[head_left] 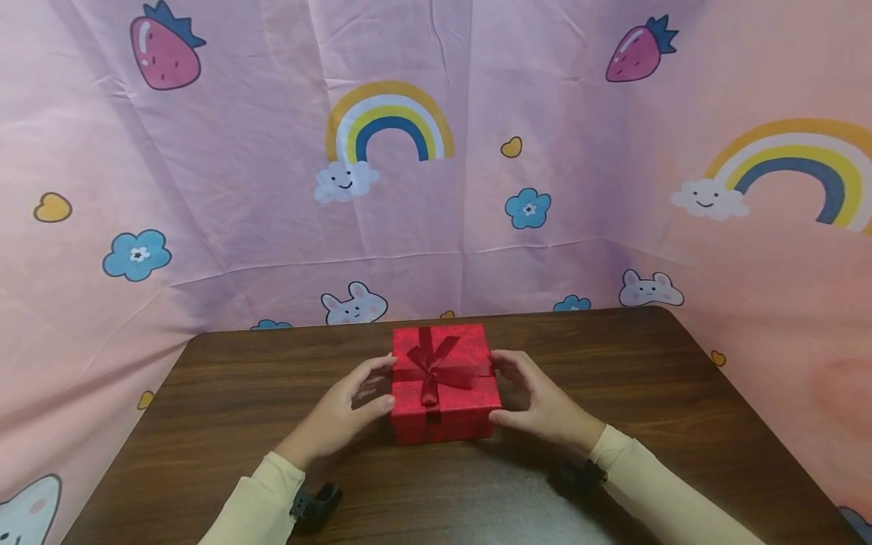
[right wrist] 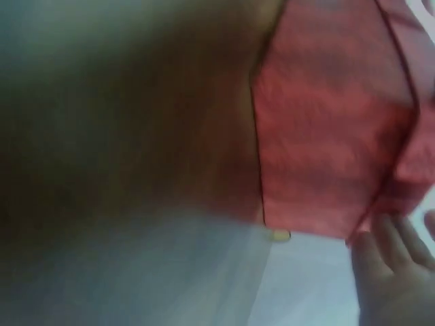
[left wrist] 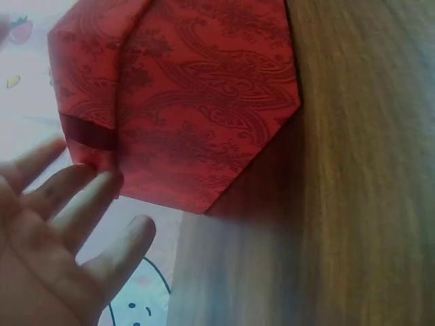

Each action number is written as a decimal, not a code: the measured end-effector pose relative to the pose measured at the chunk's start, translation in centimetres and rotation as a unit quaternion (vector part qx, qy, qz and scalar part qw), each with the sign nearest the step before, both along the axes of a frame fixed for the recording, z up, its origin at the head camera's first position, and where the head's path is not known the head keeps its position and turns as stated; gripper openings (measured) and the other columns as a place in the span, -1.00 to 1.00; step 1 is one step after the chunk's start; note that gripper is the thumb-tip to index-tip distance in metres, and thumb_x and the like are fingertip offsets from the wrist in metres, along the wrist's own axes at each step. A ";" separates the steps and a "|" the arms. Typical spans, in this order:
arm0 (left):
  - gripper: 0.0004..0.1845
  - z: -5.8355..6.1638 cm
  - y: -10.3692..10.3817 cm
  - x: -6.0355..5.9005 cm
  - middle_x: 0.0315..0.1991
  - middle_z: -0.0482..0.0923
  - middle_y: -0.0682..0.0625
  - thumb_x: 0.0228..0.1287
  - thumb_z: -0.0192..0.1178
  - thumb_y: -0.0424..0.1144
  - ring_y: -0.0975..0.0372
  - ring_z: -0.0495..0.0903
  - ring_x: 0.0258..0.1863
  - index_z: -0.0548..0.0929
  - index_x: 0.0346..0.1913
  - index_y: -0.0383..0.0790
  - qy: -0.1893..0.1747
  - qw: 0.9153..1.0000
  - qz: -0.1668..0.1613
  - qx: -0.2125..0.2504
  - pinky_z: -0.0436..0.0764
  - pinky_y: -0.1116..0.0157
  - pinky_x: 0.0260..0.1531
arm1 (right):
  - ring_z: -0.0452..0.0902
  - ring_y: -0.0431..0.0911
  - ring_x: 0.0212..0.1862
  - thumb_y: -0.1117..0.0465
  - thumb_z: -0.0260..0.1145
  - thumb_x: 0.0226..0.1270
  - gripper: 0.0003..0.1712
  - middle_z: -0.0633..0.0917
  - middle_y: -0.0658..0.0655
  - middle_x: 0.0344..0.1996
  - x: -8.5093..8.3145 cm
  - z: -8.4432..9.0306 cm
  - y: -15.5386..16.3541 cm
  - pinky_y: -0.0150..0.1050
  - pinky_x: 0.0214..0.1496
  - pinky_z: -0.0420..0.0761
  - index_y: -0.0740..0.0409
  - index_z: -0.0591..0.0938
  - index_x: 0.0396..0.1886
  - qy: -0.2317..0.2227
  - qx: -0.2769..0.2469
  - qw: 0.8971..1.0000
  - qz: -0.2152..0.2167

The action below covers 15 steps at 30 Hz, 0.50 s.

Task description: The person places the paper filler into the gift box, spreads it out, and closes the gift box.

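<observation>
A red gift box (head_left: 444,425) with a glossy patterned surface sits on the wooden table. Its lid (head_left: 470,344) carries a dark red ribbon bow (head_left: 431,372). At the left side of the lid, my left hand (head_left: 341,412) touches it with spread, fairly straight fingers (left wrist: 88,210). On the opposite side, my right hand (head_left: 545,401) has its fingertips and thumb against the lid. In the right wrist view the red box (right wrist: 326,149) is blurred, and the right fingers (right wrist: 391,248) meet the lid edge. The far side of the box is hidden.
The dark wood table (head_left: 272,378) ends at a pink cloth backdrop (head_left: 259,151) printed with rainbows, strawberries and flowers. Cream sleeves cover both forearms, and a black wrist strap (head_left: 315,503) shows beneath the left one.
</observation>
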<state>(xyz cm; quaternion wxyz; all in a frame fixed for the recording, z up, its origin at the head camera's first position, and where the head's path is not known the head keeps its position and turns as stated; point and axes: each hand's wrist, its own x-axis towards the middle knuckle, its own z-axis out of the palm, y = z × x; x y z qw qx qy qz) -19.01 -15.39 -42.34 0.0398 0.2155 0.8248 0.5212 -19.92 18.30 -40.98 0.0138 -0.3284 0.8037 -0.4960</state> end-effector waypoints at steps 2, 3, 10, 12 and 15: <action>-0.37 0.0 0.1 -0.4 0.34 0.29 0.13 0.28 0.19 0.01 0.10 0.31 0.32 0.25 0.39 0.14 0.008 1.000 0.015 0.004 0.35 -0.08 0.21 | 0.15 -0.01 0.39 0.14 0.53 0.02 0.04 0.25 0.08 0.35 -1.0 -0.5 0.5 -0.01 0.37 0.23 0.11 0.13 0.43 -0.001 0.030 0.999 0.013; -0.36 -0.1 0.2 -0.6 0.34 0.29 0.14 0.28 0.19 0.02 0.09 0.30 0.33 0.25 0.39 0.14 0.012 1.000 0.022 0.002 0.35 -0.08 0.21 | 0.10 0.00 0.41 0.10 0.53 0.01 0.10 0.20 0.03 0.38 -1.5 -0.8 0.8 0.02 0.38 0.21 0.05 0.09 0.46 -0.012 0.040 0.999 0.021; -0.27 -0.6 0.2 -1.3 0.33 0.31 0.17 0.18 0.26 0.11 0.04 0.34 0.29 0.23 0.40 0.23 0.019 0.999 0.038 -0.025 0.43 -0.06 0.15 | 0.04 -0.09 0.45 -0.05 0.56 -0.09 0.25 0.07 -0.22 0.43 -3.7 -2.1 1.5 0.20 0.36 0.16 -0.27 -0.04 0.50 -0.078 0.070 0.994 0.042; -0.26 -0.7 0.1 -1.3 0.30 0.34 0.18 0.16 0.26 0.14 0.04 0.38 0.26 0.23 0.40 0.28 0.010 0.998 0.045 -0.032 0.44 -0.06 0.14 | 0.06 -0.10 0.44 -0.04 0.57 -0.10 0.25 0.10 -0.22 0.42 -3.9 -2.2 1.4 0.22 0.35 0.15 -0.27 -0.02 0.50 -0.078 0.068 0.994 0.045; -0.26 -0.6 0.0 -1.3 0.31 0.35 0.16 0.16 0.23 0.19 0.04 0.39 0.25 0.21 0.40 0.31 0.011 0.997 0.050 -0.056 0.44 -0.06 0.14 | 0.08 -0.09 0.44 -0.06 0.57 -0.10 0.24 0.11 -0.20 0.43 -3.9 -2.2 1.3 0.19 0.36 0.16 -0.25 -0.01 0.50 -0.069 0.072 0.994 0.046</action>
